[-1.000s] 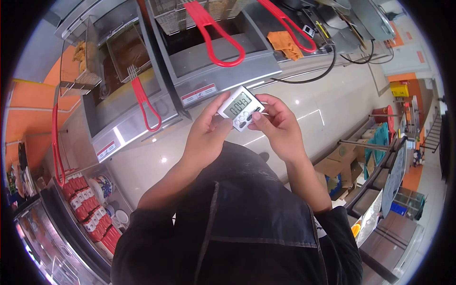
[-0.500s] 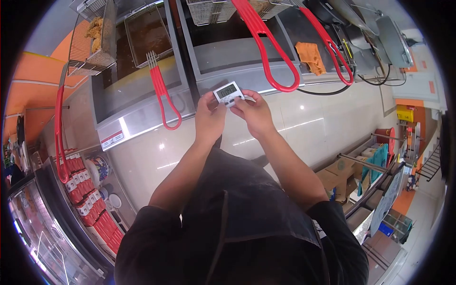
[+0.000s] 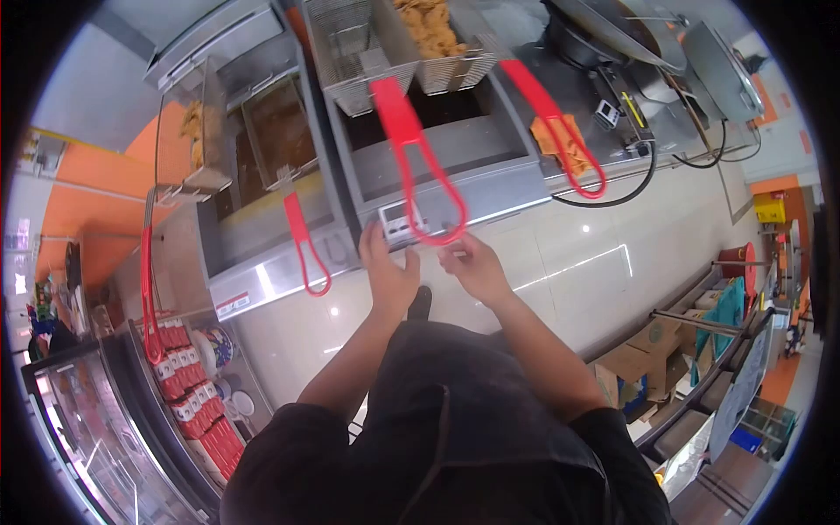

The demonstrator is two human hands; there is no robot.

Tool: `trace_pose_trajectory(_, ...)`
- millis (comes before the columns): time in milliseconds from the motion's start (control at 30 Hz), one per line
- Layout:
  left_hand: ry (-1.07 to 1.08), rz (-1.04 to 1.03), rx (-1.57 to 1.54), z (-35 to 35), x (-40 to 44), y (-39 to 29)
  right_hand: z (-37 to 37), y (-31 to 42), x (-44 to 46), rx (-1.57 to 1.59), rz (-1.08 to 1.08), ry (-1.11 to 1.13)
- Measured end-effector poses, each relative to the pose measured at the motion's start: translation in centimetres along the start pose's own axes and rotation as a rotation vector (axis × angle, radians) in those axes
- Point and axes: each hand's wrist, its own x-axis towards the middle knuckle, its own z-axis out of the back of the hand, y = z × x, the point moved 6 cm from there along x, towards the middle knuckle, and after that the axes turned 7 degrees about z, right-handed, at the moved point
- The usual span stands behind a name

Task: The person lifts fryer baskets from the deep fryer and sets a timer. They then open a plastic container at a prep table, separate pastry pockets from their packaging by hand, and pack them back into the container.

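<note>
A small white digital timer (image 3: 395,231) rests against the front ledge of the middle fryer (image 3: 514,184). My left hand (image 3: 391,278) is at its lower left, fingertips at the timer's edge, thumb and fingers apart. Just to the right, my right hand (image 3: 479,273) has loosely bent fingers, slightly blurred, with nothing visible in them. It is close below the looped end of a red basket handle (image 3: 404,122), which partly covers the timer. That handle belongs to a wire fry basket (image 3: 354,83) over the fryer.
Fried food (image 3: 429,28) fills another basket beside it. A left fryer (image 3: 229,197) holds dark oil, with a red-handled basket (image 3: 159,140) at its side. An orange cloth (image 3: 560,144), a second timer (image 3: 606,114) and a wok (image 3: 604,35) are at right. Red cartons (image 3: 197,394) stand lower left.
The timer has gone from both hands to the fryer's front ledge. My right hand has come away from it. The view has shifted, showing more of the baskets.
</note>
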Motion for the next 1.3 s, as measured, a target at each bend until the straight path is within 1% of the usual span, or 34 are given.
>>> trace_pose_trajectory(33,-0.061,-0.068,0.039,-0.1,-0.8,-1.1,2.0,-0.9,-1.5,0.017,-0.012,0.026)
trace_pose_trajectory(67,-0.046,-0.108,0.087,-0.4,-1.7,-2.1,4.2,-2.1,-3.2,0.031,-0.026,0.04)
trace_pose_trajectory(100,-0.044,-0.189,0.179,-1.3,-3.1,-2.3,6.6,-4.1,-5.1,-0.026,-0.036,0.079)
trace_pose_trajectory(133,0.005,-0.268,0.208,-2.6,-4.5,-2.2,10.2,-6.6,-7.5,-0.096,-0.05,0.074)
trace_pose_trajectory(167,0.086,-0.317,0.151,-4.7,-5.6,-2.2,13.6,-9.8,-10.3,0.023,-0.134,-0.035)
trace_pose_trajectory(200,0.255,-0.24,0.097,-6.8,-6.9,-0.9,17.3,-11.8,-13.4,-0.155,-0.163,-0.075)
trace_pose_trajectory(233,0.357,-0.244,0.067,-8.7,-8.0,-1.6,20.6,-17.2,-17.2,-0.272,-0.243,-0.151)
trace_pose_trajectory(267,0.467,-0.171,0.113,-11.0,-8.7,-2.2,23.2,-26.6,-20.2,-0.528,-0.309,-0.109)
trace_pose_trajectory(300,0.519,-0.107,0.098,-13.4,-9.5,-1.6,26.4,-26.4,-23.9,-0.624,-0.444,-0.044)
trace_pose_trajectory(333,0.564,-0.009,0.13,-15.8,-9.8,-0.1,29.2,-29.5,-28.1,-0.657,-0.495,-0.191)
trace_pose_trajectory(367,0.549,0.108,0.129,-18.1,-10.2,-0.6,32.1,-30.6,-31.2,-0.61,-0.576,-0.219)
trace_pose_trajectory(400,0.542,0.148,0.167,-20.3,-10.3,-1.7,34.4,-31.3,-34.0,-0.558,-0.649,-0.233)
trace_pose_trajectory(467,0.648,0.012,0.445,-25.5,-9.1,0.2,39.7,-32.4,-39.7,-0.24,-0.784,-0.525)
trace_pose_trajectory(500,0.682,0.02,0.496,-28.3,-9.0,-0.5,41.9,-32.6,-41.9,-0.082,-0.838,-0.654)
trace_pose_trajectory(567,0.732,0.047,0.613,-33.1,-9.4,-2.2,46.3,-33.0,-44.7,-0.095,-0.848,-0.758)
trace_pose_trajectory(600,0.749,0.079,0.652,-35.5,-9.3,-1.9,48.8,-32.9,-45.9,-0.111,-0.856,-0.803)
trace_pose_trajectory(667,0.777,0.162,0.739,-39.7,-9.3,-1.3,53.0,-32.9,-46.9,0.012,-0.829,-0.899)
trace_pose_trajectory(767,0.826,0.184,0.759,-44.9,-11.8,-7.5,60.2,-32.8,-46.0,0.191,-0.768,-0.99)
trace_pose_trajectory(800,0.863,-0.048,0.863,-47.4,-11.7,-7.6,62.9,-33.1,-45.3,0.221,-0.727,-1.019)
trace_pose_trajectory(933,1.08,-0.033,1.05,-58.2,-13.6,-10.5,74.8,-33.9,-41.9,0.33,-0.575,-1.088)
trace_pose_trajectory(1000,1.221,-0.104,1.154,-65.5,-14.2,-12.0,80.9,-33.9,-41.1,0.308,-0.541,-1.092)
trace_pose_trajectory(1067,1.373,-0.247,1.249,-73.7,-14.6,-13.9,88.1,-34.5,-40.7,0.271,-0.491,-1.142)
trace_pose_trajectory(1100,1.478,-0.386,1.297,-78.0,-14.9,-15.1,91.3,-35.2,-41.0,0.208,-0.539,-1.142)
trace_pose_trajectory(1133,1.612,-0.628,1.346,-82.9,-15.4,-16.7,94.5,-35.3,-41.4,0.147,-0.592,-1.143)
trace_pose_trajectory(1167,1.731,-0.922,1.385,-87.6,-15.7,-18.4,96.6,-35.3,-41.7,0.098,-0.661,-1.131)
trace_pose_trajectory(1200,1.797,-1.128,1.407,-92.2,-15.8,-19.4,98.8,-35.1,-42.5,0.163,-0.731,-1.122)
trace_pose_trajectory(1233,1.686,-0.939,1.551,-98.6,-14.7,-19.1,100.9,-34.5,-43.0,0.153,-0.744,-1.106)
trace_pose_trajectory(1267,1.532,-0.612,1.487,-105.0,-13.7,-21.3,104.2,-33.8,-43.6,0.13,-0.744,-1.101)
trace_pose_trajectory(1300,1.457,-0.273,1.19,-110.4,-13.0,-24.7,107.1,-33.2,-43.9,0.114,-0.737,-1.098)
